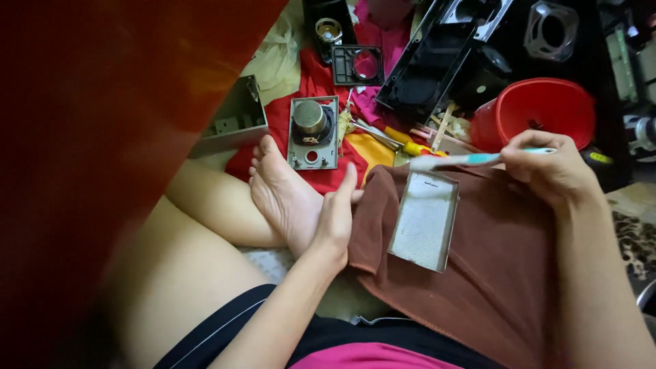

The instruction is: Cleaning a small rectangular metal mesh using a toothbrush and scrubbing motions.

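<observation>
The left third of the view is blocked by a red blur. A brown cloth (492, 266) is spread over the lap, and on it a rectangular metal grille (425, 220) is laid flat. The left hand (335, 222) is rested open on the foot, while the right hand (550, 167) is pinched around a toothbrush (478, 159) just above the grille. Beyond, a speaker (313, 131), screwdrivers (393, 141) and a red bowl (536, 109) are seen on the floor.

The right hand (550, 171) grips a toothbrush (478, 159) with a blue-and-white handle, bristles just above a rectangular metal mesh grille (424, 222) lying on a brown towel (492, 273). The left hand (336, 219) rests open against a bare foot (280, 191), beside a speaker driver (313, 133).
</observation>
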